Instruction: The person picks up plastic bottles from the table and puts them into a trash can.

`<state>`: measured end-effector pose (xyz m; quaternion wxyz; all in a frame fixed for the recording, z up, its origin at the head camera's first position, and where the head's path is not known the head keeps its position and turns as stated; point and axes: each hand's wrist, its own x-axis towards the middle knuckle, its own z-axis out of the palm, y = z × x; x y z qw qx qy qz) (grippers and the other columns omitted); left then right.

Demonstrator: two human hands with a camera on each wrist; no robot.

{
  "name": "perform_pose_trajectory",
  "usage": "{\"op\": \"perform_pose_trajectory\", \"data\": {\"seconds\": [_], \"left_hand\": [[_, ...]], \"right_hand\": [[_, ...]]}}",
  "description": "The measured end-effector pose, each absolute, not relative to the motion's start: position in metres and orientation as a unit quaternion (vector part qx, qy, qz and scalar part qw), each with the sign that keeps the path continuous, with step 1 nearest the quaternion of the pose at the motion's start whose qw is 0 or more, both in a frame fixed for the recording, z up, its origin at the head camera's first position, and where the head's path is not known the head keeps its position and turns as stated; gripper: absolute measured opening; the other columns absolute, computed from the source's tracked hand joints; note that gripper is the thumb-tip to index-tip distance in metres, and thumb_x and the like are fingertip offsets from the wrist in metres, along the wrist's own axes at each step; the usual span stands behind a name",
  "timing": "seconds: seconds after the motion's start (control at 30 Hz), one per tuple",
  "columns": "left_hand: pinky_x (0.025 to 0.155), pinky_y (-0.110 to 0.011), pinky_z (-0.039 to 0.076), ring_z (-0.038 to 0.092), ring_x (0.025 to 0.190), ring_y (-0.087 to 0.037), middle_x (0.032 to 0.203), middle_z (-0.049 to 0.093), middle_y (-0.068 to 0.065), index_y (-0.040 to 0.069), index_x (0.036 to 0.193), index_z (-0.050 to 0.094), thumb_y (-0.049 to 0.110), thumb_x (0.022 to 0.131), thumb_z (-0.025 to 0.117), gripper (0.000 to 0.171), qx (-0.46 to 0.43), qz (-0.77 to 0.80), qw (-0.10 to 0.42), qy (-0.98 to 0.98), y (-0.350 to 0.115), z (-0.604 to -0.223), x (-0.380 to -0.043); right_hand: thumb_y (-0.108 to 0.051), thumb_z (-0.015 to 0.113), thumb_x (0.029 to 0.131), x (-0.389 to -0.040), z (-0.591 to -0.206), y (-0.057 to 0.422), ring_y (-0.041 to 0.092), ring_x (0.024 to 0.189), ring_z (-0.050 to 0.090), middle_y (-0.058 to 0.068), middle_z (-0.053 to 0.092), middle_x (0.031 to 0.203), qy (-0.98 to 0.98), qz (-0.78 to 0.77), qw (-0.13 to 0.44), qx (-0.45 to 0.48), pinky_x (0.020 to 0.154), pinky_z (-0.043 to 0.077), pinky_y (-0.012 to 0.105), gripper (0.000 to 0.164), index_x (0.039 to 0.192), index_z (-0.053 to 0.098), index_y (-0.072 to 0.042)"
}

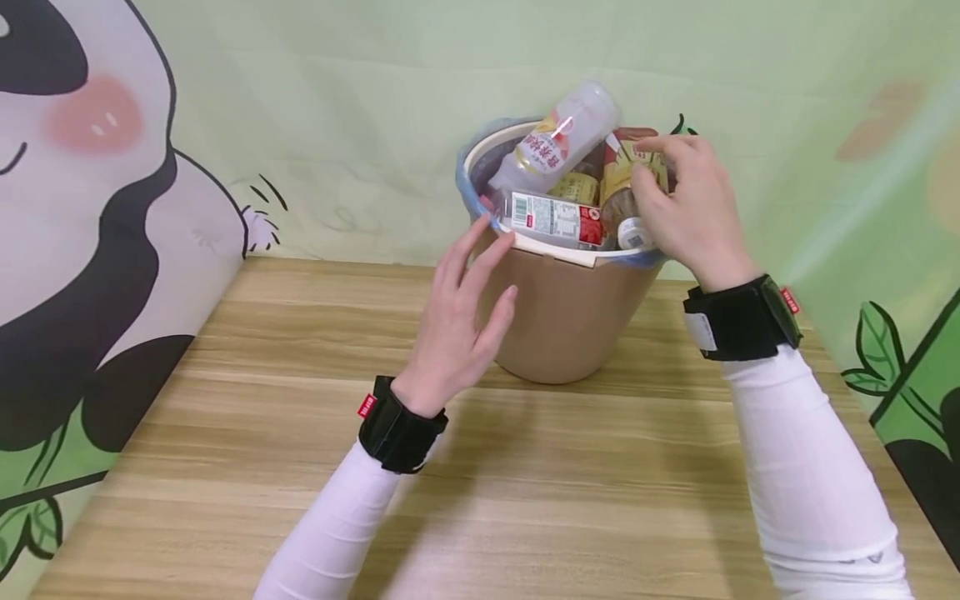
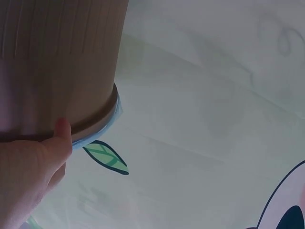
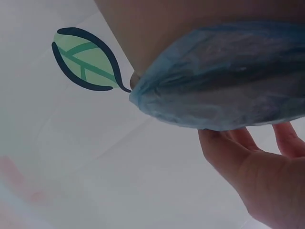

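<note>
A brown bin [image 1: 573, 312] with a blue liner bag [image 1: 468, 179] folded over its cream rim [image 1: 543, 247] holds several drink bottles. My right hand [image 1: 693, 204] is at the bin's right side, thumb and fingers around a bottle with a yellow and red label [image 1: 618, 171] and a white cap. The left hand [image 1: 457, 312] has its fingers spread, fingertips at the front left of the rim. A milky bottle [image 1: 558, 137] leans up out of the bin. In front of it lies a clear bottle with a white and red label [image 1: 555, 217]. In the right wrist view the bag hides the fingertips.
The bin stands at the back of a wood-grain table [image 1: 315, 400]. Behind it hangs a pale green backdrop [image 1: 337, 108]. A printed panda [image 1: 75, 225] covers the left side, and printed leaves [image 1: 877, 342] show on the right.
</note>
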<state>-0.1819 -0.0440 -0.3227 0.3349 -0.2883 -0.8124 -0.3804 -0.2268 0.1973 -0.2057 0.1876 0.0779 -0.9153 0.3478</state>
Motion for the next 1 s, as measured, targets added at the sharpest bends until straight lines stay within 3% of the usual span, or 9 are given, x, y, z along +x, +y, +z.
{"op": "perform_pose_trajectory", "data": {"seconds": [0.13, 0.37, 0.5, 0.67, 0.83, 0.9, 1.0], "left_hand": [[0.121, -0.047, 0.032, 0.035, 0.149, -0.03, 0.162, 0.032, -0.015, 0.011, 0.148, 0.047, 0.02, 0.1, 0.053, 0.049, -0.287, -0.381, 0.334, -0.813, -0.046, -0.323, -0.18], [0.12, -0.047, 0.034, 0.038, 0.147, -0.031, 0.16, 0.036, -0.016, 0.013, 0.147, 0.048, 0.019, 0.099, 0.053, 0.049, -0.284, -0.363, 0.338, -0.82, -0.051, -0.326, -0.177], [0.118, -0.048, 0.036, 0.041, 0.143, -0.033, 0.157, 0.039, -0.018, 0.011, 0.146, 0.049, 0.017, 0.098, 0.054, 0.048, -0.291, -0.346, 0.343, -0.823, -0.053, -0.331, -0.174], [0.118, -0.052, 0.037, 0.043, 0.142, -0.035, 0.157, 0.041, -0.017, 0.012, 0.145, 0.051, 0.02, 0.097, 0.056, 0.048, -0.294, -0.304, 0.345, -0.838, -0.053, -0.338, -0.171], [0.116, -0.057, 0.038, 0.042, 0.143, -0.04, 0.159, 0.04, -0.016, 0.015, 0.147, 0.051, 0.025, 0.098, 0.054, 0.049, -0.285, -0.253, 0.332, -0.863, -0.056, -0.344, -0.167], [0.115, -0.058, 0.038, 0.041, 0.143, -0.041, 0.16, 0.039, -0.016, 0.016, 0.148, 0.05, 0.027, 0.099, 0.052, 0.051, -0.276, -0.233, 0.32, -0.876, -0.059, -0.347, -0.165], [0.116, -0.06, 0.036, 0.037, 0.146, -0.042, 0.162, 0.036, -0.015, 0.018, 0.151, 0.047, 0.031, 0.099, 0.05, 0.053, -0.254, -0.206, 0.296, -0.898, -0.064, -0.351, -0.163]], "right_hand": [[-0.028, 0.047, 0.099, -0.22, -0.209, 0.198, 0.032, 0.124, 0.047, 0.018, 0.052, 0.145, -0.898, 0.37, 0.217, 0.093, 0.103, 0.038, 0.05, 0.046, 0.137, 0.062, -0.006], [-0.015, 0.051, 0.096, -0.204, -0.229, 0.203, 0.021, 0.117, 0.057, 0.013, 0.062, 0.126, -0.843, 0.435, 0.303, 0.093, 0.102, 0.051, 0.033, 0.036, 0.125, 0.067, -0.002], [-0.005, 0.051, 0.093, -0.197, -0.246, 0.207, 0.012, 0.11, 0.059, -0.005, 0.06, 0.113, -0.8, 0.466, 0.37, 0.084, 0.093, 0.053, 0.018, 0.031, 0.118, 0.068, 0.001], [0.001, 0.05, 0.09, -0.189, -0.271, 0.214, 0.007, 0.107, 0.056, -0.02, 0.048, 0.11, -0.762, 0.483, 0.425, 0.073, 0.089, 0.052, 0.016, 0.032, 0.118, 0.065, 0.002], [0.0, 0.049, 0.09, -0.182, -0.297, 0.223, 0.006, 0.111, 0.051, -0.007, 0.052, 0.117, -0.767, 0.467, 0.435, 0.068, 0.09, 0.048, 0.015, 0.038, 0.126, 0.059, 0.0], [-0.001, 0.05, 0.09, -0.179, -0.308, 0.228, 0.013, 0.113, 0.052, 0.006, 0.055, 0.12, -0.78, 0.447, 0.431, 0.069, 0.092, 0.046, 0.016, 0.039, 0.129, 0.058, 0.001], [-0.005, 0.051, 0.092, -0.176, -0.326, 0.236, 0.027, 0.118, 0.052, 0.022, 0.054, 0.128, -0.812, 0.407, 0.41, 0.079, 0.096, 0.046, 0.029, 0.043, 0.134, 0.055, 0.001]]}}
